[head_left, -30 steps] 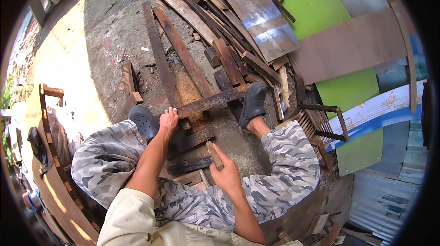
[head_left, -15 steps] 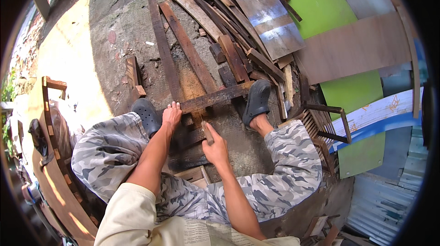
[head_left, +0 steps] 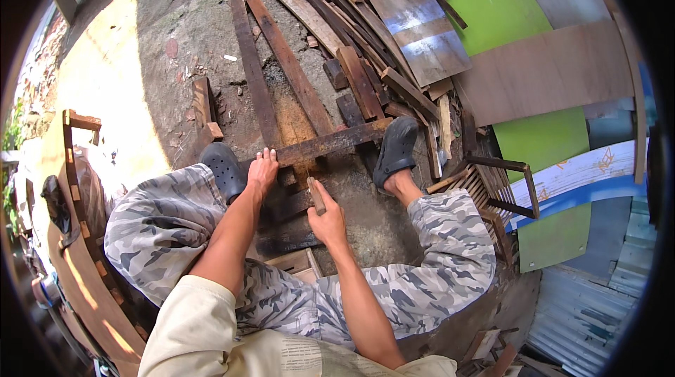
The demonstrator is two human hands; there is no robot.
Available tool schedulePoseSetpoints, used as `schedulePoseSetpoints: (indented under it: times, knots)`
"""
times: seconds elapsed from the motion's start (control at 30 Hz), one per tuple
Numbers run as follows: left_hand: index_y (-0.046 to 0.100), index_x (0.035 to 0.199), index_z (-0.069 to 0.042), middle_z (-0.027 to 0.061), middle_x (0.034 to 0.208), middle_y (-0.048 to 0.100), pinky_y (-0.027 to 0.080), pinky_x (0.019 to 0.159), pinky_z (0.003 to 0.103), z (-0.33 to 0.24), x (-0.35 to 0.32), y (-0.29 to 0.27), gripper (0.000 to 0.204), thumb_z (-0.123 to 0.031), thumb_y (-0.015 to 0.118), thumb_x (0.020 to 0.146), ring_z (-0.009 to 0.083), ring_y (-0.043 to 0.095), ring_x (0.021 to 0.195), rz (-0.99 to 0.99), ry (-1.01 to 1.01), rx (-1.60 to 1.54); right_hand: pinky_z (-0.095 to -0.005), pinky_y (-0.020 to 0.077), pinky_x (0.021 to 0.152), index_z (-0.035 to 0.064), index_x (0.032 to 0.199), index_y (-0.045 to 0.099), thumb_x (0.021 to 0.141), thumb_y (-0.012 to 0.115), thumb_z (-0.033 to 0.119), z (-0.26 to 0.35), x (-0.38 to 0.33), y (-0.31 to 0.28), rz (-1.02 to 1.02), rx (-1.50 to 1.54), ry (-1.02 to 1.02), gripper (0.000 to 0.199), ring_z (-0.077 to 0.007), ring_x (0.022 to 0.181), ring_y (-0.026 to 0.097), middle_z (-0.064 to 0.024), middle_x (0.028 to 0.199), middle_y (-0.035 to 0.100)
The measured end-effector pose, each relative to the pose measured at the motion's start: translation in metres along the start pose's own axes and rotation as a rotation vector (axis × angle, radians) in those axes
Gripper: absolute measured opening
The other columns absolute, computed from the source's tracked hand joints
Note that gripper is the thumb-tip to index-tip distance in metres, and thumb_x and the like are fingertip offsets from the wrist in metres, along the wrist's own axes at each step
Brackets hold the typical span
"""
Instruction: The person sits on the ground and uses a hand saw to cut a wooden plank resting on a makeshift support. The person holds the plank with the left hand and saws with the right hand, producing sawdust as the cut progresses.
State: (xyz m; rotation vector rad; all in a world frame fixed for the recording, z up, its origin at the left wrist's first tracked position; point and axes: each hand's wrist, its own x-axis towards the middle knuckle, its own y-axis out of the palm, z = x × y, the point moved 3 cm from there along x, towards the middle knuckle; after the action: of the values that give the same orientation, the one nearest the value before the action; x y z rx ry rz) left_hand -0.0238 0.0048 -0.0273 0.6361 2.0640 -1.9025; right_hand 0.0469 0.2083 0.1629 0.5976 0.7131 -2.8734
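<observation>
A dark wooden board (head_left: 334, 144) lies crosswise between my feet, over other timber pieces. My left hand (head_left: 261, 172) grips it near its left end, fingers bent over the top. In my right hand (head_left: 328, 221) is a wooden-handled handsaw (head_left: 316, 196), its thin blade seen nearly edge-on and pointing at the board's near edge. My fingers are wrapped round its handle. How deep the blade sits in the wood cannot be made out. Yellowish sawdust (head_left: 294, 124) is scattered beyond the board, and some clings to its face.
My clogs (head_left: 396, 152) flank the board. Two long planks (head_left: 288, 61) stretch away beyond it. A pile of timber (head_left: 351, 26) and sheet panels (head_left: 548, 68) fill the right side. A slatted wooden piece (head_left: 496, 180) stands beside my right leg, a wooden frame (head_left: 84, 236) at far left.
My right hand has drawn slightly back toward me with the saw. The left hand still grips the board, and the whole view has shifted a little.
</observation>
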Motion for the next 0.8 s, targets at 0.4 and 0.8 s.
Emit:
schedulePoseSetpoints:
  times: [0.4, 0.8]
  knots:
    - [0.042, 0.148, 0.005, 0.0294, 0.151, 0.043, 0.054, 0.1, 0.045, -0.001, -0.002, -0.008, 0.051, -0.007, 0.047, 0.098, 0.0454, 0.053, 0.132, -0.015, -0.002, -0.023, -0.037, 0.0499, 0.097, 0.0069, 0.143, 0.054, 0.084, 0.061, 0.008, 0.005, 0.018, -0.002, 0.024, -0.006, 0.053, 0.059, -0.0396, 0.12, 0.062, -0.027, 0.128, 0.064]
    - [0.04, 0.148, 0.006, 0.0308, 0.152, 0.041, 0.053, 0.102, 0.046, -0.005, 0.001, -0.01, 0.052, -0.008, 0.046, 0.099, 0.0469, 0.052, 0.132, 0.028, 0.005, -0.015, -0.0352, 0.0457, 0.104, 0.0051, 0.143, 0.054, 0.084, 0.06, 0.005, 0.038, 0.006, -0.028, 0.117, -0.059, 0.151, 0.059, -0.0351, 0.127, 0.06, -0.0225, 0.134, 0.063]
